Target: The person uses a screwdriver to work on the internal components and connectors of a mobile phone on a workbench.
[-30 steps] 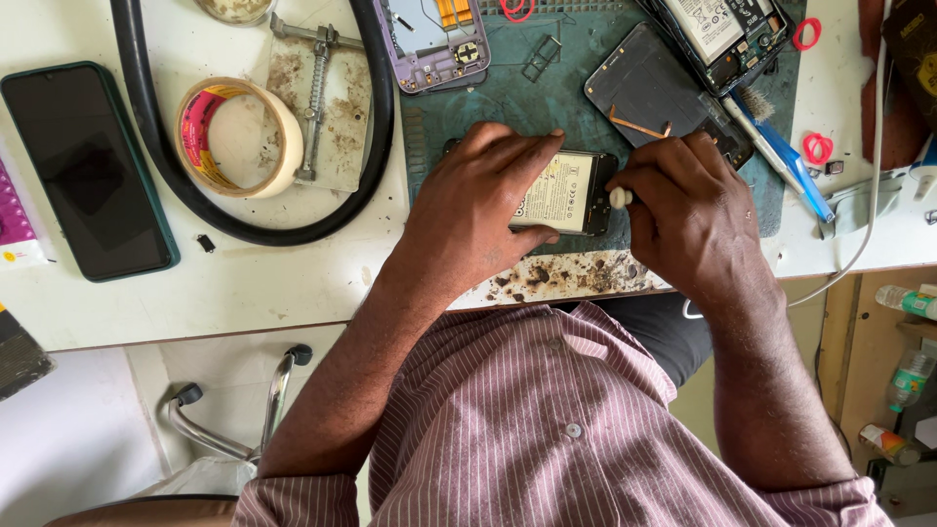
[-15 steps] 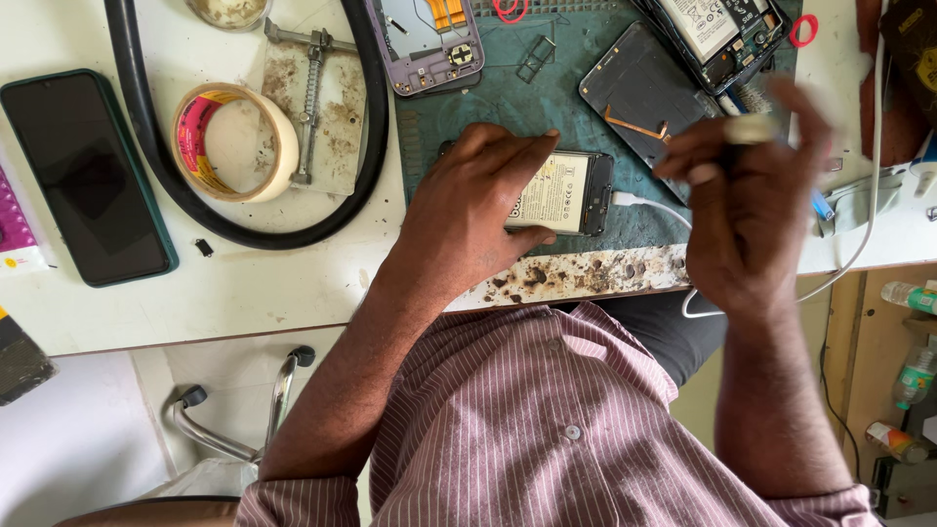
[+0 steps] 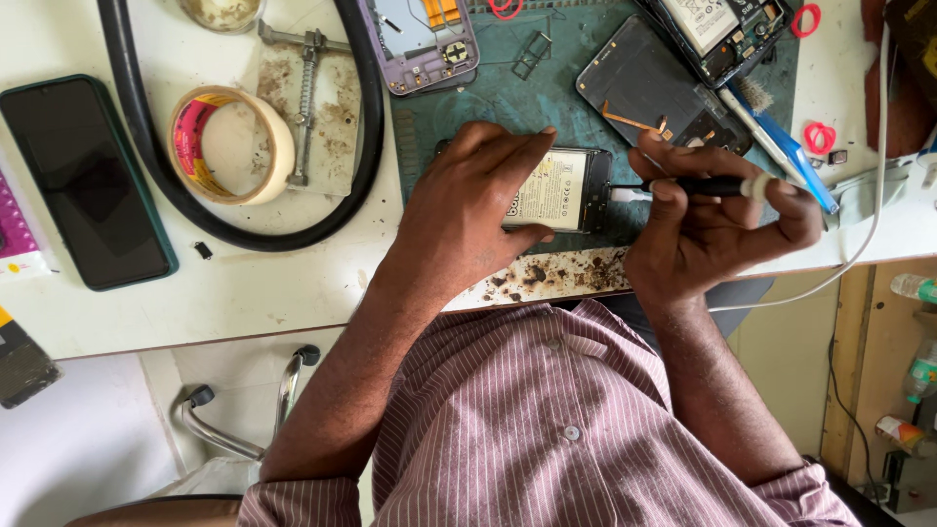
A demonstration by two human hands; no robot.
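My left hand (image 3: 478, 200) presses down on an opened phone (image 3: 561, 190) lying on the green work mat (image 3: 547, 83); the phone's pale battery shows between my fingers. My right hand (image 3: 708, 220) holds a thin black tool with a white end (image 3: 703, 185) sideways, its tip at the phone's right edge. A white cable runs from that hand off the table's right side.
A dark phone (image 3: 83, 181) lies at the left. A tape roll (image 3: 229, 141) sits inside a black hose loop (image 3: 366, 117). A purple phone frame (image 3: 425, 44), a dark back cover (image 3: 649, 83) and another opened phone (image 3: 722, 29) lie on the mat.
My right hand lifted off the phone's right edge, then came back down holding the black tool with its tip at that edge. My left hand stayed on the phone.
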